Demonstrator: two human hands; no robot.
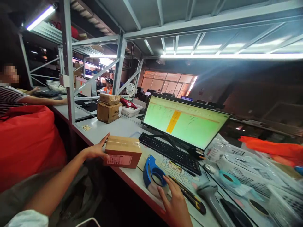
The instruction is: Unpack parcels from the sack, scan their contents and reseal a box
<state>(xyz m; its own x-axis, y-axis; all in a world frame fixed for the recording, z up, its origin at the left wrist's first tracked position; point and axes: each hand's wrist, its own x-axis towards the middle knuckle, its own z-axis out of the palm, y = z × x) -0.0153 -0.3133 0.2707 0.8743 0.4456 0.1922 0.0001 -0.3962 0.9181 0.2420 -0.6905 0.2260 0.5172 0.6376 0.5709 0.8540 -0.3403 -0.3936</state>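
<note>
A taped cardboard box (123, 151) with a printed label on its front side sits at the table's near edge. My left hand (96, 151) grips its left end, thumb at the front and fingers at the back. My right hand (175, 198) is beside a blue tape dispenser (148, 171), fingers apart and holding nothing. Its fingertips are close to the tape roll; whether they touch it I cannot tell. Just right of the dispenser lies a yellow-and-black utility knife (195, 201), partly behind my hand.
A black keyboard (170, 151) and a lit monitor (184, 121) stand behind. At the right lie a barcode scanner (213, 198), a mouse (209, 168) and white baskets (246, 173). Two stacked boxes (109, 110) stand near a rack post (68, 63). Another person (11, 97) is at far left.
</note>
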